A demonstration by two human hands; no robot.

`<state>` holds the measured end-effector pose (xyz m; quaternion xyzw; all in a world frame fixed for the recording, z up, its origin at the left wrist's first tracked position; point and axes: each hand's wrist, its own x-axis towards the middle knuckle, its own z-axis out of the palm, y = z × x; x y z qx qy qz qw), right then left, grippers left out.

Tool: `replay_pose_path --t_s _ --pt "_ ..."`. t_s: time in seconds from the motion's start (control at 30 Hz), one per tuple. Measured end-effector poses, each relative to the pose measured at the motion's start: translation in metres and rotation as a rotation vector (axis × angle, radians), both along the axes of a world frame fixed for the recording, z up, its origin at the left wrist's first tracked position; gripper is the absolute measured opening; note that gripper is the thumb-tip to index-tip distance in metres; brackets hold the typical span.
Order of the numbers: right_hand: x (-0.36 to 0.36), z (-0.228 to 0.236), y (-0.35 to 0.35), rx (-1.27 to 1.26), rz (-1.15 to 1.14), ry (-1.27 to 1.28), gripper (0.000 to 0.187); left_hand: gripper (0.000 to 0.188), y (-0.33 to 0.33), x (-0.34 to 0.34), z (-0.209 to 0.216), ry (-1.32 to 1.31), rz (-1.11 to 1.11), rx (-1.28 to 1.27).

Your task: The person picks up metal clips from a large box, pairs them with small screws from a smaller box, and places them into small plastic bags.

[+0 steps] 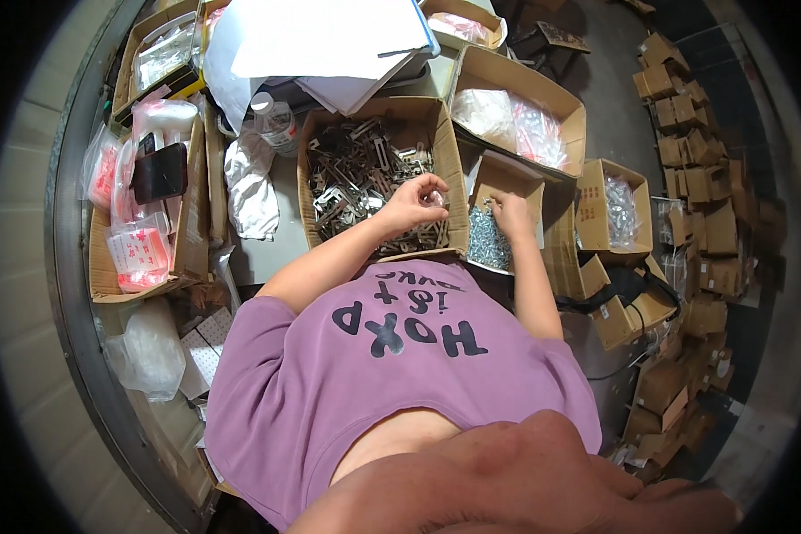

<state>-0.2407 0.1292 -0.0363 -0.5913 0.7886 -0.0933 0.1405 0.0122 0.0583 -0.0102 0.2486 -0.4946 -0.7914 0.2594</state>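
Note:
My left hand (411, 206) is curled closed above a cardboard box (457, 165) of loose metal clips (347, 169). Between its thumb and fingers shows a small clear plastic bag (433, 198), partly covered by the fingers. To the right, my right hand (513, 216) reaches into a smaller open box (527, 183) holding a heap of small silvery screws (488, 242). Its fingers are bent together at the heap's edge; what they pinch, if anything, is too small to make out.
A carton (571, 98) of clear bags stands beyond the screws, another box (602, 178) to their right. At left, a box (187, 240) holds pink-and-clear bags and a dark phone (160, 173). A bottle (276, 125), white cloth (251, 189) and papers (329, 40) lie behind.

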Motion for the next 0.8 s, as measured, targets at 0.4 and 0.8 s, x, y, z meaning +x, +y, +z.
replay_pose_path --t_s 0.4,0.8 --pt "0.022 0.017 -0.021 -0.152 -0.186 -0.376 0.018 0.039 0.000 0.001 -0.002 -0.005 0.015 -0.033" --pt "0.047 0.091 -0.117 -0.127 0.232 -0.597 0.021 0.039 -0.001 0.000 0.000 -0.039 -0.053 -0.031"
